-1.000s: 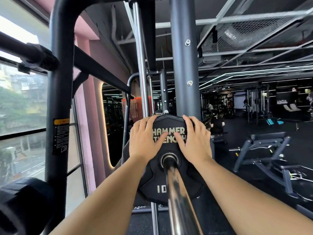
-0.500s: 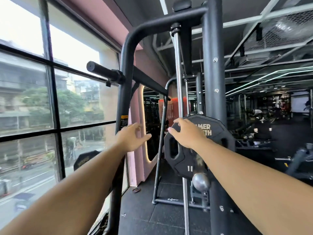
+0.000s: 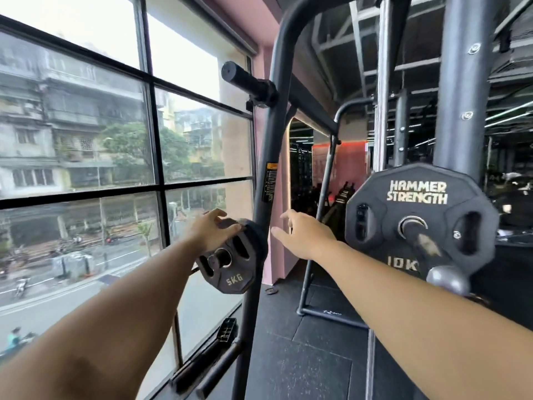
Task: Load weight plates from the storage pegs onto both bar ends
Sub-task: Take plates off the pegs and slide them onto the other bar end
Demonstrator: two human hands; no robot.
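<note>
A black 10 kg plate marked Hammer Strength sits on the bar end at the right. A small black 5 kg plate hangs on a storage peg of the rack's curved upright, left of centre. My left hand lies on the top edge of the 5 kg plate, fingers spread over it. My right hand hovers open just right of the upright, fingers extended, touching nothing.
An empty upper storage peg juts out from the curved rack upright above head height. A large window fills the left. A chrome guide rod and a thick rack post rise behind the loaded plate. Black rubber floor lies below.
Both hands left the 10 kg plate on the bar. My view swung left; my left hand reached the 5 kg plate on the peg and my right hand followed toward it.
</note>
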